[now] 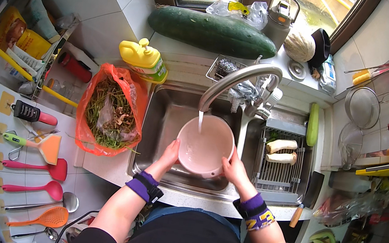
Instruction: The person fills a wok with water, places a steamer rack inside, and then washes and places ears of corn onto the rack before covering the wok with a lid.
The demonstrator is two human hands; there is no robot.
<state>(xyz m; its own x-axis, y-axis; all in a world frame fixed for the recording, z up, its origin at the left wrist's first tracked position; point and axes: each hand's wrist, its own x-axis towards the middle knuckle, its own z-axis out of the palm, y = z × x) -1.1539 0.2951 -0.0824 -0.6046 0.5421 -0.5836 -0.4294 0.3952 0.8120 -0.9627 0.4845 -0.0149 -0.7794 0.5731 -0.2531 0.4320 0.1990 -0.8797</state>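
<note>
A pink plastic basin (207, 161) is held over the left bowl of a stainless steel sink (165, 117). My left hand (171, 152) grips its left rim, and my right hand (234, 167) grips the right rim. Water runs into the basin from the curved metal faucet (241, 76) above it. Some clear water seems to lie in the bottom. To the right, two king oyster mushrooms (281, 151) rest on a metal-rod drain rack (272, 178) over the second sink bowl.
An orange plastic bag (139, 102) of plant scraps stands left of the sink, near a yellow detergent jug (143, 60). A winter melon (211, 31) lies along the windowsill. A cleaver (313, 190) and a pale green gourd (313, 125) are at the right edge. Utensils (55, 168) hang at left.
</note>
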